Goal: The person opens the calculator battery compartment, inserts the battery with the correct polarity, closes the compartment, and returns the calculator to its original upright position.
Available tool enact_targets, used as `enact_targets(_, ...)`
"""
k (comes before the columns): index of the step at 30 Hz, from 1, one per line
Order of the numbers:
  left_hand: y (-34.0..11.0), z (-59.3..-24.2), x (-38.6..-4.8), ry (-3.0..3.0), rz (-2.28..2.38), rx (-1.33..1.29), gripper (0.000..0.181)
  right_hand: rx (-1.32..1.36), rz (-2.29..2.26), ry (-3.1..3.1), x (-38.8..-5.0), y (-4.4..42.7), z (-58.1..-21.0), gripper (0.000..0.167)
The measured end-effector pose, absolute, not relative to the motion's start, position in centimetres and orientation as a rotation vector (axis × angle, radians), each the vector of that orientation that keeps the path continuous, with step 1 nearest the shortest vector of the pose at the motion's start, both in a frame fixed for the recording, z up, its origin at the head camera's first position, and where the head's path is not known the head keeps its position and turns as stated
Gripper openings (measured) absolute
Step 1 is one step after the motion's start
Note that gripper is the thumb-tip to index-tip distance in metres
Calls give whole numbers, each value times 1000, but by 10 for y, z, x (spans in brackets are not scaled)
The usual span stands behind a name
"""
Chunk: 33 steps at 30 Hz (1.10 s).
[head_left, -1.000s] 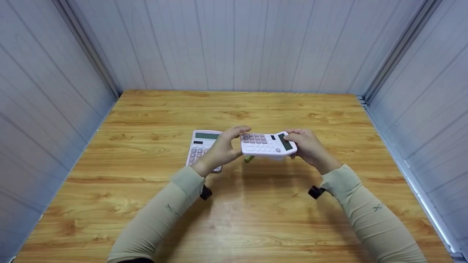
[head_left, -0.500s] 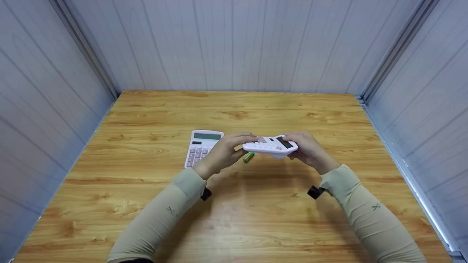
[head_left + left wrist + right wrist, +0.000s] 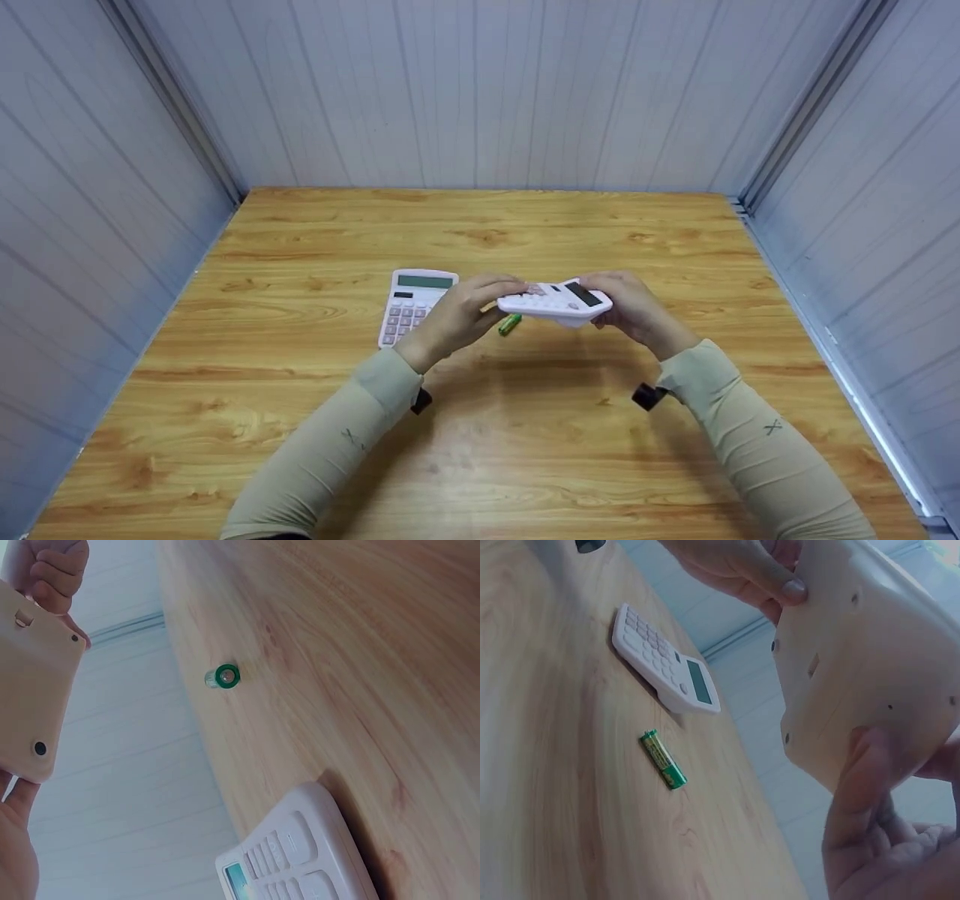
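A white calculator (image 3: 551, 303) with pinkish keys is held above the table between both hands, its screen end to the right. My left hand (image 3: 466, 313) grips the keypad end, fingers on top and thumb below. At the screen end my right hand (image 3: 632, 311) pinches it, with a fingertip against the back, as the right wrist view shows. That view also shows the underside (image 3: 877, 667), with small round feet. Below, a green battery (image 3: 510, 324) lies on the table. A second white calculator (image 3: 409, 307) lies face up to the left, partly behind my left hand and wrist.
The wood-grain table (image 3: 495, 465) is bounded by pale panel walls (image 3: 480, 90) at the back and sides. A black wrist device (image 3: 648, 396) hangs under the right cuff, and another under the left one.
The held calculator has tilted flatter, so its keys show less and its front edge more. My left fingers have come over onto its keypad end. The battery shows more fully below.
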<state>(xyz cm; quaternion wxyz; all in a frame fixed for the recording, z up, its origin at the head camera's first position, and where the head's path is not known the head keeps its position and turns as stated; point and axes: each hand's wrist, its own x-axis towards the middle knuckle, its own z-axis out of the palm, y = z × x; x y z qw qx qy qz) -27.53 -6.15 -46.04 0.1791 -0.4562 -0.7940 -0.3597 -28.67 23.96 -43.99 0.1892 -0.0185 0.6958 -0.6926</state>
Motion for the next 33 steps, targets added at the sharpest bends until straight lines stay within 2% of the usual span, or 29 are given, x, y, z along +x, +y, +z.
enact_targets(3, -62, -460, -274, -2250, -1035, -1264, 35, -77, -1930, 2047, -285, 238, -436, 50)
enact_targets(5, -63, -459, -274, -2257, -1050, -1246, 35, -94, -1941, 2129, -284, 236, -434, 47)
enact_targets(12, -63, -457, -273, -2251, -1117, -1233, 29, -228, -2086, 2279, -280, 234, -433, 13)
enact_targets(20, -65, -456, -273, -2271, -1269, -1178, 29, -421, -2251, 2198, -277, 233, -436, 34)
enact_targets(24, -67, -454, -275, -2318, -1422, -1076, 28, -541, -2324, 2085, -277, 234, -437, 39)
enact_targets(28, -68, -451, -276, -2347, -1632, -965, 30, -638, -2318, 2030, -275, 235, -436, 34)
enact_targets(33, -68, -449, -277, -2330, -1825, -906, 33, -657, -2248, 2094, -273, 235, -434, 19)
